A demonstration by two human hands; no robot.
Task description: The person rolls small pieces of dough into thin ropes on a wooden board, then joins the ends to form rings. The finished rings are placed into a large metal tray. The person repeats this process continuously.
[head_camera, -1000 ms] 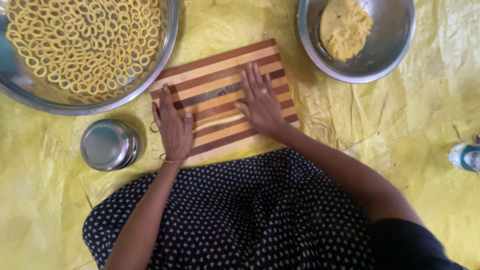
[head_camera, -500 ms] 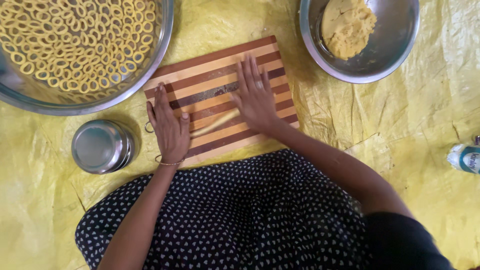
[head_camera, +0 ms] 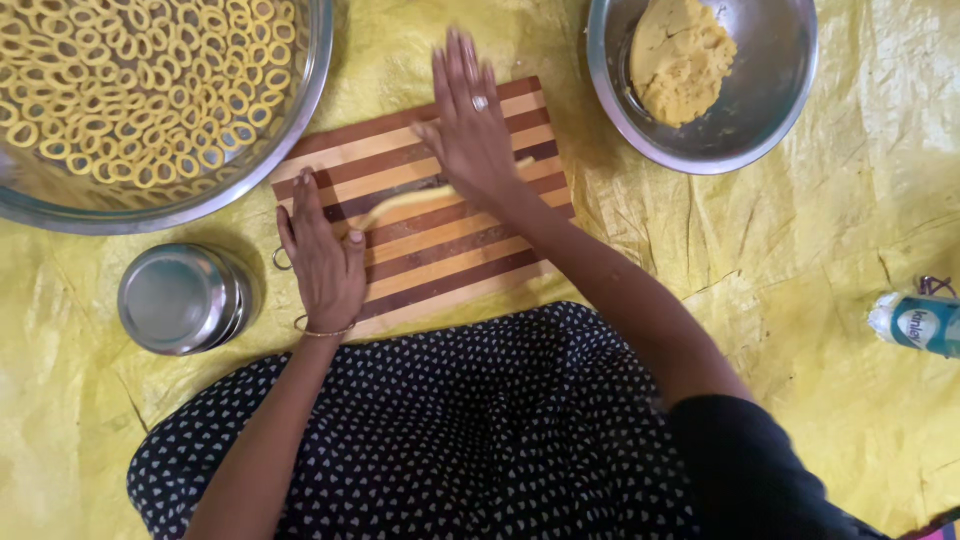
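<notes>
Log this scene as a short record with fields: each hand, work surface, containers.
left hand: flat on striped wooden board, at the end of a dough rope
right hand: palm down over the rope
large steel tray: full of dough rings
steel bowl: holds dough lump
small steel tin: left of board

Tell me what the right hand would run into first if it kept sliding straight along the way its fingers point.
The right hand points up past the far edge of the striped wooden cutting board. Beyond it, only crinkled yellow plastic sheet shows up to the picture's top edge.
</notes>
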